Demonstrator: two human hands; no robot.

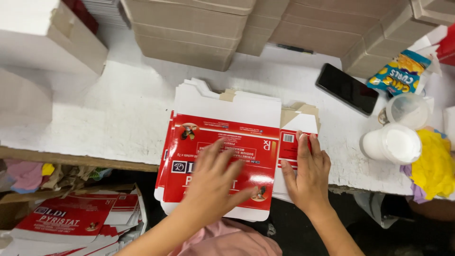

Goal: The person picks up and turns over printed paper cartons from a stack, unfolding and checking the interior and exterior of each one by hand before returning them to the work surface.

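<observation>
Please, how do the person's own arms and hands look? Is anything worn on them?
Both forearms are bare up to the picture's lower edge: no sleeves, gloves, watch or bracelets show. The left hand and right hand carry no visible rings. Fingernails are short and unpainted. Pink cloth shows between the arms, low in the frame.

Both forearms reach forward — left hand (213, 178) flat with fingers spread, right hand (307, 170) flat, fingers together.

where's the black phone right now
In the head view the black phone lies flat on the white table, upper right, beside the snack bag and above the white cup.
</observation>
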